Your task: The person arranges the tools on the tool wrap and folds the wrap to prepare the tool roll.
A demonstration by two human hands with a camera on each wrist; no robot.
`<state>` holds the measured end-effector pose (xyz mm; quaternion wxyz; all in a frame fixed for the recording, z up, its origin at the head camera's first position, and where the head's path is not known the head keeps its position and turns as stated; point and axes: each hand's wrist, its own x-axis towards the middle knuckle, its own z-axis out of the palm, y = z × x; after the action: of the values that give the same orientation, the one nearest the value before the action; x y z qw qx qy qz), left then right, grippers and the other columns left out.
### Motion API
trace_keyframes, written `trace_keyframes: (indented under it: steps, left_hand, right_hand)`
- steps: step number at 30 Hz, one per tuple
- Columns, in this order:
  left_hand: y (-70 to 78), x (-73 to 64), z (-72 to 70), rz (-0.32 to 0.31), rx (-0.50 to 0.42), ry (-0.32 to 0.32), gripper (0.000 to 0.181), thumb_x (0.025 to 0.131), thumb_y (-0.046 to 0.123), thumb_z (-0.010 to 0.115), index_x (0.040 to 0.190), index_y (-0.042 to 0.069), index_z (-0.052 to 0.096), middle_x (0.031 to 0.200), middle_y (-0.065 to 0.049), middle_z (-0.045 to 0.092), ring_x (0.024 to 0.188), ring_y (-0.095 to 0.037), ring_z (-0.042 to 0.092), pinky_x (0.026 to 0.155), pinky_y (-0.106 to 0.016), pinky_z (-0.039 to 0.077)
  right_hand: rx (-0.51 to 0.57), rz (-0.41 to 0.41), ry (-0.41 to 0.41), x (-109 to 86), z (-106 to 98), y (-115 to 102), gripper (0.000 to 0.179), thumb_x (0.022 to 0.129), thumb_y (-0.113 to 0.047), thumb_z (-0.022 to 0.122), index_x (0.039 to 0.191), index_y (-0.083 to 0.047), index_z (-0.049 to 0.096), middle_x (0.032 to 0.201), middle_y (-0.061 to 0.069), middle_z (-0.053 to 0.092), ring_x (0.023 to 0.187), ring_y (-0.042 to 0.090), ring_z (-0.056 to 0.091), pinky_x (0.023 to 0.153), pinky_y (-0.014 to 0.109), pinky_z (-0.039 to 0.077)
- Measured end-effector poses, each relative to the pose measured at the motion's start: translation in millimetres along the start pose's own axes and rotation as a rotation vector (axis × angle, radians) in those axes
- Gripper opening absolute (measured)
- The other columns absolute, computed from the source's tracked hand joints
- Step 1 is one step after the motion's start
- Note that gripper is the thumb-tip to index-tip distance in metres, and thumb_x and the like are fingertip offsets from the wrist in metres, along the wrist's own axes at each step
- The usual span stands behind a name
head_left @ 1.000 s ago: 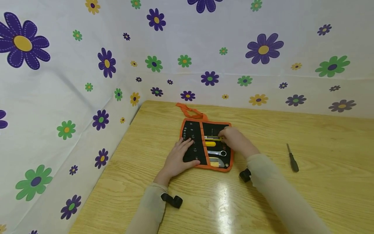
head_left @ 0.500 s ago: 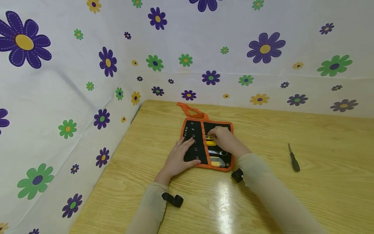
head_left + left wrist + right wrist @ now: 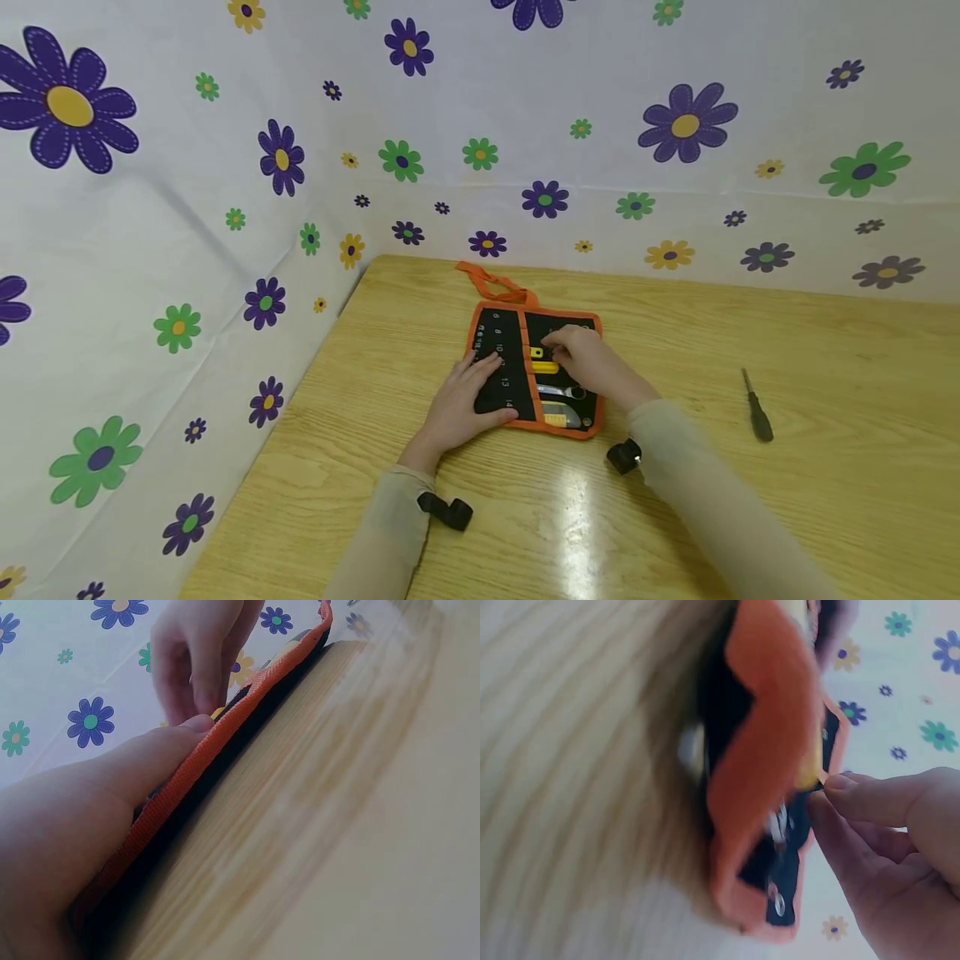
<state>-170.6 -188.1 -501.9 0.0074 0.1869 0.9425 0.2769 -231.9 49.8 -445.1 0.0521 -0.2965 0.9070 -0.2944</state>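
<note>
A black tool pouch point(image 3: 502, 396) with orange edging lies unfolded on the table, numbers printed on its left part. My left hand point(image 3: 457, 404) rests on that part, fingers spread flat and the thumb along the near edge. My right hand point(image 3: 592, 362) is over the pocketed part, its fingertips just beside the yellow end of a slim utility knife point(image 3: 537, 352) sunk in a pocket. Thumb and index finger come close together in the right wrist view, apparently holding nothing. Below sit a yellow handle point(image 3: 546, 367), a wrench point(image 3: 553, 390) and a yellow-grey tool point(image 3: 562, 415).
A dark-handled screwdriver point(image 3: 758, 414) lies on the wooden table point(image 3: 675, 333) to the right. An orange strap point(image 3: 491, 283) extends from the pouch's far edge. Flower-printed white sheeting point(image 3: 450, 100) stands along the back and left side.
My right hand pushed the utility knife leftward into its pocket, so only the yellow end shows, then drew slightly back to the right. My left hand stayed on the pouch.
</note>
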Motion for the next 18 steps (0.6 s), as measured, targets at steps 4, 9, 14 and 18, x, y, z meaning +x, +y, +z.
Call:
trace_keyframes:
  steps: [4,9,14,18]
  left_hand:
    - [0.4,0.4,0.6,-0.005,0.002,0.0,0.086,0.082,0.061,0.064,0.151,0.02,0.032,0.155,0.007,0.026,0.145,-0.021,0.008,0.115,-0.042,0.01]
    - [1.8,0.1,-0.4,-0.004,-0.006,0.006,0.086,0.082,0.059,0.065,0.151,0.019,0.033,0.155,0.005,0.027,0.145,-0.023,0.009,0.115,-0.043,0.01]
    - [1.3,-0.1,0.6,-0.003,-0.004,0.004,0.085,0.082,0.06,0.064,0.15,0.019,0.033,0.155,0.005,0.027,0.145,-0.023,0.01,0.115,-0.043,0.01]
    - [0.5,-0.3,0.4,-0.003,0.0,0.004,0.086,0.082,0.061,0.063,0.151,0.02,0.033,0.155,0.006,0.027,0.145,-0.022,0.01,0.115,-0.043,0.01]
  right_hand:
    - [-0.002,0.027,-0.002,-15.7,-12.2,5.6,0.026,0.091,0.004,0.06,0.117,0.009,0.062,0.109,0.021,0.062,0.095,0.03,0.062,0.081,0.04,0.053]
    - [0.001,0.093,0.005,-38.5,-26.9,17.4,0.026,0.093,0.001,0.059,0.118,0.008,0.062,0.11,0.021,0.063,0.096,0.033,0.061,0.079,0.044,0.053]
    - [-0.007,0.167,0.041,-67.4,-42.4,29.2,0.028,0.094,-0.004,0.058,0.12,0.007,0.062,0.117,0.025,0.06,0.103,0.039,0.057,0.085,0.052,0.049]
    - [-0.026,0.213,0.06,-91.7,-56.5,41.8,0.031,0.095,-0.006,0.057,0.123,0.008,0.059,0.122,0.029,0.056,0.108,0.045,0.053,0.086,0.057,0.046]
